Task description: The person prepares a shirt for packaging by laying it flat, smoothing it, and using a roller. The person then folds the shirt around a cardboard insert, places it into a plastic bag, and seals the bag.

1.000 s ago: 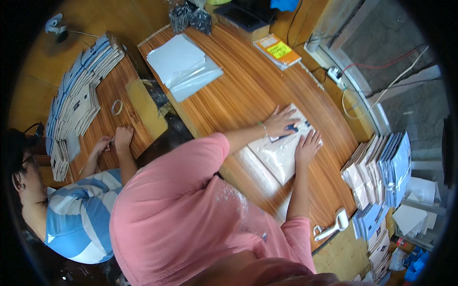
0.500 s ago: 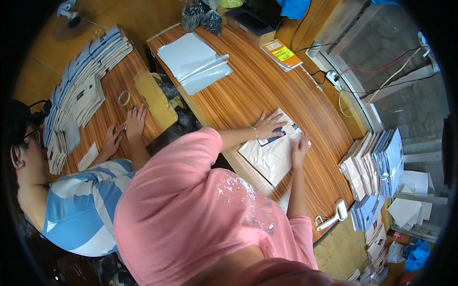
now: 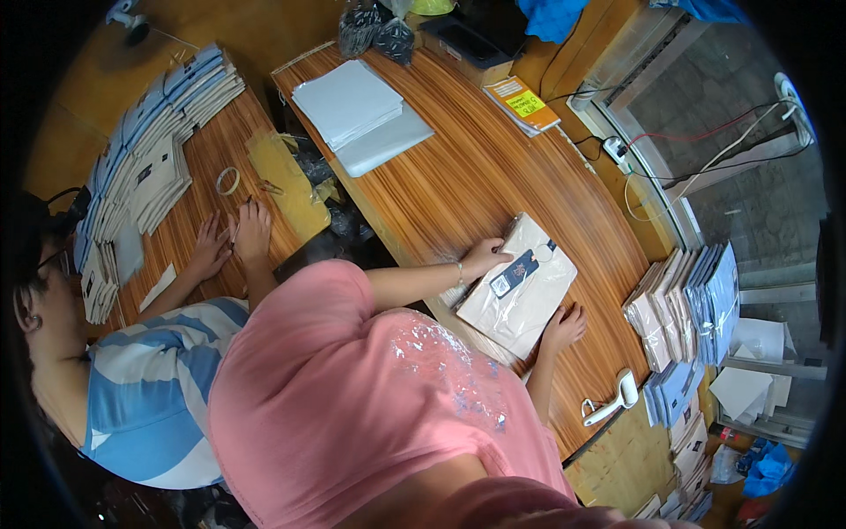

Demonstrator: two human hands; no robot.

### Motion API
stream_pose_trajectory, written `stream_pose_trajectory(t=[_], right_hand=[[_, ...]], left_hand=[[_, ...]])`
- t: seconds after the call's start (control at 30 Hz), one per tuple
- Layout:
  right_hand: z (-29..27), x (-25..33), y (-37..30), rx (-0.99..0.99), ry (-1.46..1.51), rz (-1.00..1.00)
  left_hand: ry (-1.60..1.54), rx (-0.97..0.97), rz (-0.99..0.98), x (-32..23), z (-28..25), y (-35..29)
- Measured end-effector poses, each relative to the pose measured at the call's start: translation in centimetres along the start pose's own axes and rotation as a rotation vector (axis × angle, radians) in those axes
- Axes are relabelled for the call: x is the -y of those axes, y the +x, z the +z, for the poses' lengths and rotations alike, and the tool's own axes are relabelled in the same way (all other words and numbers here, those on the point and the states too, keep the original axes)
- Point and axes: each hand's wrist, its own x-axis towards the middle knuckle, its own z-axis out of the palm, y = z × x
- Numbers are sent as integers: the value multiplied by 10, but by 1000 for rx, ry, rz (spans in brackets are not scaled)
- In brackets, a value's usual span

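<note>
A folded pale garment in a clear plastic bag, with a dark blue tag on top, lies tilted on the long wooden table. My left hand, with a thin bracelet on the wrist, grips the bag's upper-left edge. At the bag's lower-right corner, my right hand rests on the table with fingers spread, touching the edge. My pink shirt fills the lower middle of the view.
A person in a blue-and-white striped shirt sits at left, both hands on a second table beside a tape ring and rows of bagged items. White bags lie stacked at the back. More bagged garments and a white handheld device are at right.
The bagged garment has turned and now shows its dark tag, with my left hand moved to its upper-left edge and my right hand to its lower corner. The other person's hands shifted slightly.
</note>
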Motion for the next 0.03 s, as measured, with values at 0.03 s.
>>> stream_pose_trajectory(t=[0.03], right_hand=[[0,-1,0,4,23,0]], left_hand=[[-127,-69,-27,-1,6,-3]])
